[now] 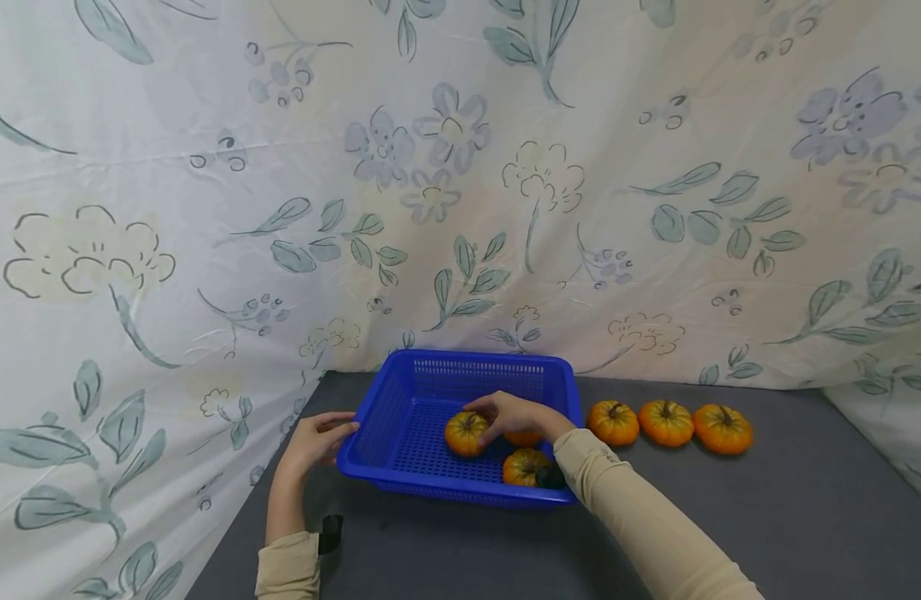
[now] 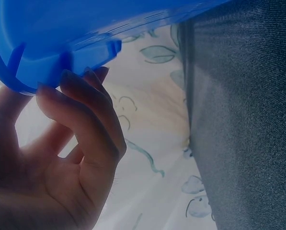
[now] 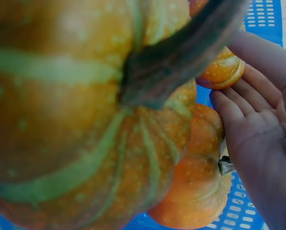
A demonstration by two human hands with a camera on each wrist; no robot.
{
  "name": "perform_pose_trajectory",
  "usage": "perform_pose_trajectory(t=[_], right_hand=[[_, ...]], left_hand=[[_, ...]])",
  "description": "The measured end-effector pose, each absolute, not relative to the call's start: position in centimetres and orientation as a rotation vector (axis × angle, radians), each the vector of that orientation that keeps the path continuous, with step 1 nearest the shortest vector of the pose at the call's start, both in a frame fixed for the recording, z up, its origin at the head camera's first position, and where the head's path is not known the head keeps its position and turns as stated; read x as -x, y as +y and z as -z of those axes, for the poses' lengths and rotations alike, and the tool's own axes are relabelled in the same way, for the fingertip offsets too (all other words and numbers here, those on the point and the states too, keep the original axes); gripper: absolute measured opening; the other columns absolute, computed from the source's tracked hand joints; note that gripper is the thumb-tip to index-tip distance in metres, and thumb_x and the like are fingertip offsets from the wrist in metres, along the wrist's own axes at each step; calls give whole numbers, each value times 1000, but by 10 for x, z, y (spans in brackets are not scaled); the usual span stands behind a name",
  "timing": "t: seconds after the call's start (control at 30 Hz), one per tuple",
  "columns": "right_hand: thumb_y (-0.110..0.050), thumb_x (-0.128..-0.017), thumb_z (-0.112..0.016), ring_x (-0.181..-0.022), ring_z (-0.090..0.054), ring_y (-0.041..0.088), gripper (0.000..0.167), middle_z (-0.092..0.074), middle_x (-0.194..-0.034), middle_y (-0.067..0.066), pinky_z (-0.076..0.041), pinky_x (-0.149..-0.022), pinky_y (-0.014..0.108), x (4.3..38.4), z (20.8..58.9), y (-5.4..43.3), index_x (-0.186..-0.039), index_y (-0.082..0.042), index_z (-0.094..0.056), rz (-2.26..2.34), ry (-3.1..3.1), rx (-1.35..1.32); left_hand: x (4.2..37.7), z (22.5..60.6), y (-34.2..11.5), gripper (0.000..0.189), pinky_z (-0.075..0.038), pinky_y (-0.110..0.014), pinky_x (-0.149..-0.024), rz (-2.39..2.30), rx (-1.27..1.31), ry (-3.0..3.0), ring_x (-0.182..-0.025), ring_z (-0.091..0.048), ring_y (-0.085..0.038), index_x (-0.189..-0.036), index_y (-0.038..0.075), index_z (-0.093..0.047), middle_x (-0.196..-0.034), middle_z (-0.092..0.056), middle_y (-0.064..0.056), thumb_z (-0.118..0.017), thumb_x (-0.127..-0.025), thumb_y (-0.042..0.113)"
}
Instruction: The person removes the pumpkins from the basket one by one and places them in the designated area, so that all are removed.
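A blue plastic basket (image 1: 460, 492) with a perforated floor stands on the dark table. At its left end, my left hand (image 1: 313, 437) pinches the rim between thumb and fingers; the left wrist view shows the fingertips at the blue edge (image 2: 51, 72). Inside the basket, my right hand (image 1: 516, 414) grips a small orange pumpkin (image 1: 463, 435) from above, thumb on the near side. Two more pumpkins lie to its right: one near the front wall (image 1: 523, 468), another (image 1: 523, 437) partly hidden under the hand. In the right wrist view, a near pumpkin (image 3: 61, 134) fills the left half.
Three pumpkins stand in a row on the table right of the basket: one beside its wall (image 1: 613, 423), a middle one (image 1: 666, 422) and a far right one (image 1: 723, 429). A floral cloth (image 1: 460, 250) hangs behind and along the left side. Grey table (image 1: 805, 517) extends right.
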State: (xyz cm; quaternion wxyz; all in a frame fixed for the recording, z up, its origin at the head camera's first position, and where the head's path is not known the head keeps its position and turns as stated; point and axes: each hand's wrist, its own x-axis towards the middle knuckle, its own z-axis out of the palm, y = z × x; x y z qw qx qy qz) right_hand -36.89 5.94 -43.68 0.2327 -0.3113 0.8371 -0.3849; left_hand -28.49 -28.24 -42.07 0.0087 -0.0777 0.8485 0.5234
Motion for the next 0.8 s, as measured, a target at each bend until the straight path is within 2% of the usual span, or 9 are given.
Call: perform_pose_trajectory(t=[0.3,0.53,0.8], right_hand=[[-1,-87,-69,-141,-40,34,60,-45,-149,20,-37,-113,46,368,438,59,-143,0,-46,1075,2283,854],[-2,-88,-69,-141,-39,35,61,-43,-150,20,-36,-113,47,367,436,59,-144,2,-44,1107,2268,820],[-4,-88,-69,-141,-39,35,63,-42,-151,21,-37,-113,47,370,437,59,-144,2,-43,1119,2275,829]], left_hand=[[284,420,-282,45,-59,-33,-64,-1650,235,2651,-81,-69,-14,-127,0,-62,-111,-71,-18,-67,-92,26],[284,420,-282,44,-59,-33,-63,-1648,235,2656,-78,-68,-13,-127,0,-62,-107,-72,-16,-67,-92,26],[285,421,-282,44,-59,-36,-66,-1659,238,2644,-79,-68,-13,-127,0,-61,-109,-71,-17,-67,-92,25]])
